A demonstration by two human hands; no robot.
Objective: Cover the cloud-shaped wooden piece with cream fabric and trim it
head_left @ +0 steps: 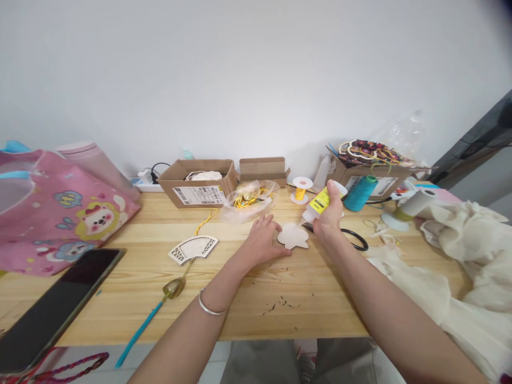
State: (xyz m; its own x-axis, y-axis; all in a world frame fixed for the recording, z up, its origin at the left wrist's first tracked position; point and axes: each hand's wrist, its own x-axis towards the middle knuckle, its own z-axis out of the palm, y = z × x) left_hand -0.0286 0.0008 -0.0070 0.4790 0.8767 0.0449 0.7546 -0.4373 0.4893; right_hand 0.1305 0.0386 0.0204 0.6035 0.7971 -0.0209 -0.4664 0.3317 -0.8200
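Note:
A pale flat piece with a scalloped, flower-like outline (293,236) lies on the wooden table. My left hand (262,242) grips its left edge between thumb and fingers. My right hand (330,216) is wrapped around a white squeeze bottle with a yellow label (319,202), tilted so its nozzle points down at the piece's upper right edge. Whether the nozzle touches the piece I cannot tell. Black-handled scissors (355,239) lie partly hidden behind my right wrist. To the left rests a fan-shaped wooden pendant (194,249) with a yellow cord, a brass-coloured bell (174,288) and a teal tassel (140,333).
Cardboard boxes (196,184) stand along the wall, with a plastic bag of yellow cords (250,201) in front. A yellow thread spool (300,192) and teal thread cone (361,193) stand behind my right hand. Cream fabric (444,288) covers the right side; a phone (60,309) lies left.

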